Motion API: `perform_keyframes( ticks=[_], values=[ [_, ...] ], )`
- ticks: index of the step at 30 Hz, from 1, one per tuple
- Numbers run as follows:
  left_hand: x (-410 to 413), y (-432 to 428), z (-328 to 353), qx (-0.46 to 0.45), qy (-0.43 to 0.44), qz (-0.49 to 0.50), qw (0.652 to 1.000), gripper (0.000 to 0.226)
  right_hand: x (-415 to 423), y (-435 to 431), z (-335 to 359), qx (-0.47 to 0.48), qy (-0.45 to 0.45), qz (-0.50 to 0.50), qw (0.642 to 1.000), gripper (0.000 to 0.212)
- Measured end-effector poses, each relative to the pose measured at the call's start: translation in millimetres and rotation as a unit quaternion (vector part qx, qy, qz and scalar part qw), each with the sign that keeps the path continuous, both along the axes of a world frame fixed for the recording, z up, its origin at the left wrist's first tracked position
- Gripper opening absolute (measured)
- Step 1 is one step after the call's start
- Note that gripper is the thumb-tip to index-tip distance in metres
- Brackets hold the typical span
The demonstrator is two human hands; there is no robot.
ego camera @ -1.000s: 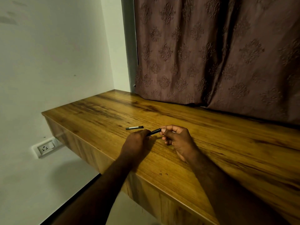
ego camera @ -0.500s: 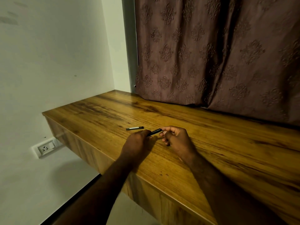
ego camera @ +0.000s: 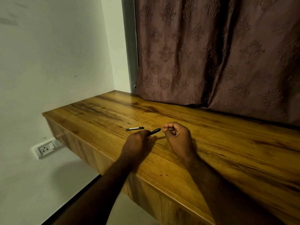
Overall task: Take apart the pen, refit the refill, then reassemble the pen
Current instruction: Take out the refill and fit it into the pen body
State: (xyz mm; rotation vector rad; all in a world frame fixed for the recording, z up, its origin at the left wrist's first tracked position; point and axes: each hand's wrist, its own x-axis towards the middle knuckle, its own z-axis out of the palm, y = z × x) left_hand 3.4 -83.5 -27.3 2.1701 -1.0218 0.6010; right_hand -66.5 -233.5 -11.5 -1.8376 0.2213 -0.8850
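Black pen barrel (ego camera: pixel 153 132) sits gripped in the left hand (ego camera: pixel 138 142).

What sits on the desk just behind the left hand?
A short dark pen piece with a pale strip lies flat on the desk, apart from the left hand. The hand covers the near end of the pen barrel it grips.

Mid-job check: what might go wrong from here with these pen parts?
The loose pen piece lies unheld on the smooth desk, just beyond the left hand; a nudge might roll it away. The fingers of the right hand are curled, apart from the end of the barrel that the left hand holds; any part they pinch is too small to see and might drop unnoticed.
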Motion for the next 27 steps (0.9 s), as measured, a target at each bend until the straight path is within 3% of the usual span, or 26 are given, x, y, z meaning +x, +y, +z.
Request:
perform_keyframes(
  ticks=[8,12,23,27],
  values=[
    [-3.6,1.7,4.0,0.009,0.03,-0.004,1.0,0.037,-0.6,-14.8,1.0,-0.015,0.034,-0.048,0.998,0.015],
    [-6.1,1.1,5.9,0.006,0.082,0.002,0.997,0.028,-0.6,-42.0,-5.3,-0.052,0.133,-0.13,0.981,0.015],
    [-11.7,2.7,10.2,0.016,0.067,0.002,0.998,0.018,14.2,-43.9,-9.4,-0.176,0.237,-0.09,0.951,0.004],
    [-8.7,2.8,9.0,0.022,0.073,0.0,0.997,0.012,16.5,-44.3,-9.9,-0.198,0.242,-0.104,0.944,0.016]
  ],
)
